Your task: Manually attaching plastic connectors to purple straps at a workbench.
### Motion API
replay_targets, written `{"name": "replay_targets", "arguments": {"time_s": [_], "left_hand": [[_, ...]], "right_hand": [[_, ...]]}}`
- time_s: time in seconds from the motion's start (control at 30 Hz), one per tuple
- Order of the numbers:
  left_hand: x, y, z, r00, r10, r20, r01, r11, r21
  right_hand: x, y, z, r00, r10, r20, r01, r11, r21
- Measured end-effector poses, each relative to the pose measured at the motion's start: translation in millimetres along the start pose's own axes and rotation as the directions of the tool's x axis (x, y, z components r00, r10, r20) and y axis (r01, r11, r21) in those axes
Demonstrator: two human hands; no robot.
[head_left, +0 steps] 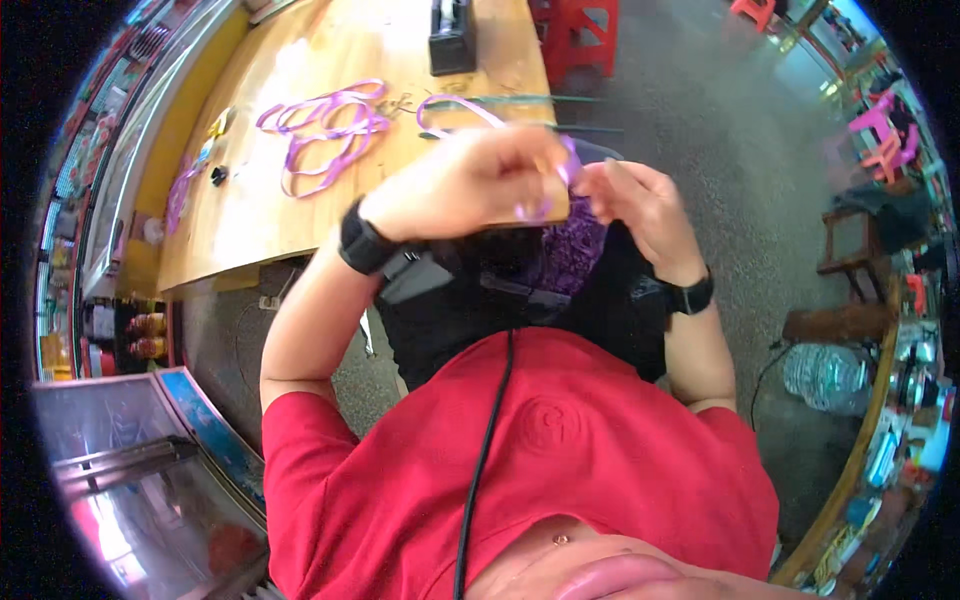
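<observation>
We view the wooden table (240, 235) from above, its near right corner lying just below the hands. The purple ribbon (572, 160) is held between the hands by the right edge, close to that corner; its short visible span stands nearly fore-and-aft, the lower end tipping slightly rightward toward the right hand (640, 205). There we see thumb and forefinger pinching the ribbon, the other fingers loosely curled. In the left hand (510, 180) the fingers are bent, with the index fingertip close to the ribbon's upper end; owing to blur, we cannot tell whether they pinch it.

Away from the left edge we note loose ribbon loops (372, 126), overlapping, the longest drawn out obliquely toward the near left corner. Two slender green rods (588, 99) lie crosswise, almost parallel, their right ends projecting past the right edge. A black box (452, 50) rests toward the far edge, its long axis fore-and-aft. Beyond the near edge, over the lap, we observe a textured purple piece (572, 255); a red stool (580, 40) stands beside the right edge.
</observation>
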State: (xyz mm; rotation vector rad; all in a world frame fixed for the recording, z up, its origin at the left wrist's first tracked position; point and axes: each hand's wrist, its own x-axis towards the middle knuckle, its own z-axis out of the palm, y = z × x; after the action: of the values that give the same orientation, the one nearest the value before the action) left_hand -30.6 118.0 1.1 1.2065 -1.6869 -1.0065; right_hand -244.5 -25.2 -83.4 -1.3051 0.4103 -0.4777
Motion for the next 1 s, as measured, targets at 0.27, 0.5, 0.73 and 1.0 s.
{"name": "replay_targets", "arguments": {"time_s": [0.27,0.5,0.73,1.0], "left_hand": [[13.9,-23.6,68.5,0.963,0.188,0.194,-0.225,0.956,0.187],[50.3,-21.2,65.1,0.981,0.026,0.191,-0.060,0.983,0.175],[102.9,-27.2,45.8,0.963,-0.091,0.253,0.222,0.800,-0.557],[116.5,-55.6,62.4,0.966,-0.179,0.187,0.255,0.788,-0.560]], "right_hand": [[-20.5,3.5,1.8,0.982,-0.032,0.188,-0.063,0.877,0.476],[-40.6,-29.7,-3.0,0.961,-0.227,-0.160,0.237,0.970,0.050],[-49.6,-20.3,-7.0,0.835,-0.457,-0.307,0.294,0.842,-0.452],[-47.7,-7.3,-12.4,0.831,-0.518,-0.203,0.231,0.653,-0.722]]}}
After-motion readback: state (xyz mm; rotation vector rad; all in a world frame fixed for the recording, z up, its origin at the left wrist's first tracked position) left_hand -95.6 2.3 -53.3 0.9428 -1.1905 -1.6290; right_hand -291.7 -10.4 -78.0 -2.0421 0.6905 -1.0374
